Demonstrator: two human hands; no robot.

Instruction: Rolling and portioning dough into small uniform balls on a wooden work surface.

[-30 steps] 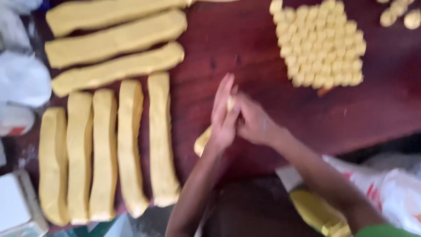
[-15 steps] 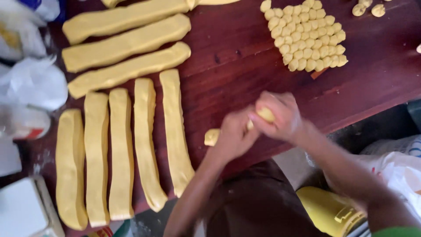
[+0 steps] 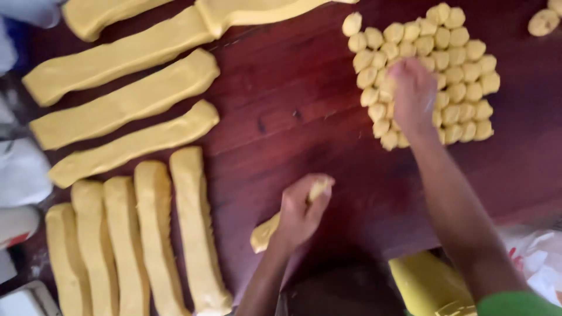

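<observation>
Left hand (image 3: 301,210) is clenched around a dough strip (image 3: 264,233), long axis seven to one o'clock. Right hand (image 3: 413,93) rests on the dough-ball cluster (image 3: 462,76) at one o'clock; its grasp cannot be told.

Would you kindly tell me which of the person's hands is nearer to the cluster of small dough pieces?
Right. The right hand rests on the cluster of small dough pieces; the left hand holds a dough roll well below it.

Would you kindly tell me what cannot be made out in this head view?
- Right hand: motion blur hides whether its fingers hold a piece over the cluster of dough balls.
- Dough strip in the left hand: its middle is hidden by the fist.
- Long dough strips: cut off by the bottom edge.
</observation>
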